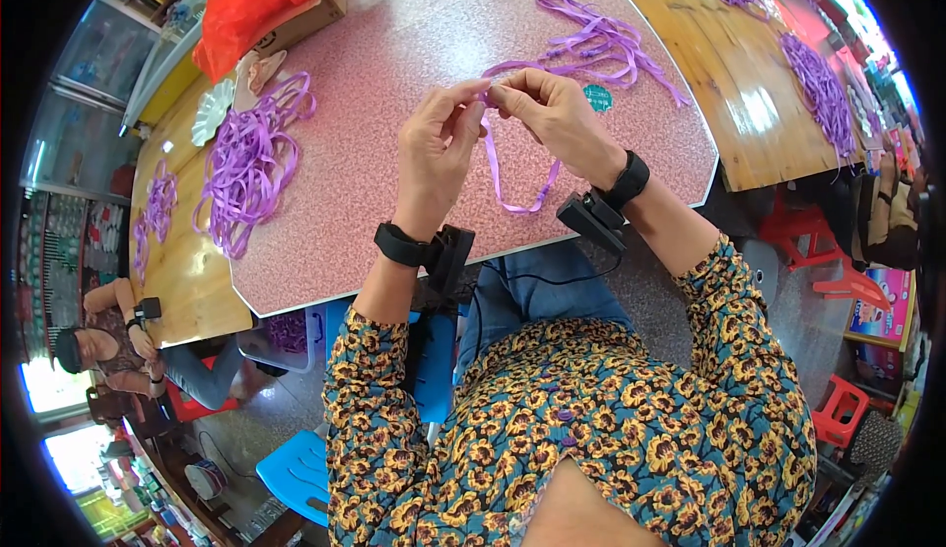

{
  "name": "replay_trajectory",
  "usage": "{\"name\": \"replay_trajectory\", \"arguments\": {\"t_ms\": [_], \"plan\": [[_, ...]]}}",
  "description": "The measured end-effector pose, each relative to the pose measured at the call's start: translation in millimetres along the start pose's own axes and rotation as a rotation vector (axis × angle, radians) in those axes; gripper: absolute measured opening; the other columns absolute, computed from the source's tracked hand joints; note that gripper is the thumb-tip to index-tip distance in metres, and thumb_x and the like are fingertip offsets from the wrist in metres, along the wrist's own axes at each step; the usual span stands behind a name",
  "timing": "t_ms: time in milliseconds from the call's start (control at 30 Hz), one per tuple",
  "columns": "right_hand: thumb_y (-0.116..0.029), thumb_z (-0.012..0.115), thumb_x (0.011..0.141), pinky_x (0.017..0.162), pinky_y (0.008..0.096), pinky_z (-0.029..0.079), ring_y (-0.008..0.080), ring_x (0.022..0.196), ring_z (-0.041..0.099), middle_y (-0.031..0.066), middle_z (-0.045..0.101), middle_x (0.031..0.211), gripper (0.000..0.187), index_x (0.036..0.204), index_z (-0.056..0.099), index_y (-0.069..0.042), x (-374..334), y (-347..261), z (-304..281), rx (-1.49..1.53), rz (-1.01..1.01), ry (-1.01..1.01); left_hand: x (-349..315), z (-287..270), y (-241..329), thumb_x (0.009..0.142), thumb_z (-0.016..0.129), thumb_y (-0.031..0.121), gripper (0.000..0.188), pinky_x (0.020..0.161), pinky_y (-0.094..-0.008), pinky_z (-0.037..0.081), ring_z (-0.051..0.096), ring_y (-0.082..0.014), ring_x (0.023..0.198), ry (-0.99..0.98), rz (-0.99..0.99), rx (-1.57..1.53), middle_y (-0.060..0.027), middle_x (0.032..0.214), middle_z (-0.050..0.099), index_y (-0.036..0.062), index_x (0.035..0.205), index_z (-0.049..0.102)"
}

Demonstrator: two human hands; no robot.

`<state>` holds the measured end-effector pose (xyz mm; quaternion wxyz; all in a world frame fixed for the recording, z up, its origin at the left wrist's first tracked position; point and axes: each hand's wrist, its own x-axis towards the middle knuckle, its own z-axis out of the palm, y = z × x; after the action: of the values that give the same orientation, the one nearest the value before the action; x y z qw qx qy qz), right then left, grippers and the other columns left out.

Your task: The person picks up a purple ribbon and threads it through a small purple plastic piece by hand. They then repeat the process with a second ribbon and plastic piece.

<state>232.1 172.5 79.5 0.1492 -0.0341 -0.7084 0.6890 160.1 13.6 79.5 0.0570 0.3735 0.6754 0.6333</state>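
Above a pink speckled table [394, 44], the left hand [434, 148] and right hand [552, 113] pinch shut on one purple ribbon [503, 177], its loop hanging toward six o'clock. It looks light, limp, slippery; best gripped near its ends. More ribbons [246, 163] lie at nine o'clock.

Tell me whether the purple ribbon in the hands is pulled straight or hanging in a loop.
Hanging in a loop: the purple ribbon droops from the pinching left hand and right hand.

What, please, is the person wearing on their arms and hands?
Both hands, left hand and right hand, are bare. Each wrist has a black band with a black clip-on box. The sleeves are teal with yellow-orange flowers, pushed up the forearms.
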Motion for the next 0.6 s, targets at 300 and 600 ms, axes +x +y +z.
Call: {"name": "replay_trajectory", "arguments": {"t_ms": [300,600], "plan": [[-0.023,0.066,0.093,0.060,0.0215,0.042,0.0050,0.072,0.052,0.0005,0.062,0.082,0.027,0.104,0.068,0.002,1.7,-3.2,-8.8,-0.036,0.048,-0.055,-0.1,-1.7,-0.6,0.092,0.063,0.004,0.011,0.069,-0.0238,0.053,0.065,-0.0110,0.077,0.088,-0.064,-0.046,-0.0077,0.089,0.068,-0.0028,0.101,0.064],[-0.019,0.067,0.092,0.061,0.0193,0.040,0.0017,0.073,0.050,-0.0045,0.062,0.082,0.021,0.104,0.071,-0.002,-1.3,-14.3,-14.6,-0.195,0.000,-0.111,-0.9,-4.1,-7.5,0.095,0.061,0.010,0.014,0.069,-0.0247,0.052,0.066,-0.0123,0.077,-0.025,-0.088,-0.041,-0.0070,0.087,0.067,-0.0023,0.101,0.060]]}}
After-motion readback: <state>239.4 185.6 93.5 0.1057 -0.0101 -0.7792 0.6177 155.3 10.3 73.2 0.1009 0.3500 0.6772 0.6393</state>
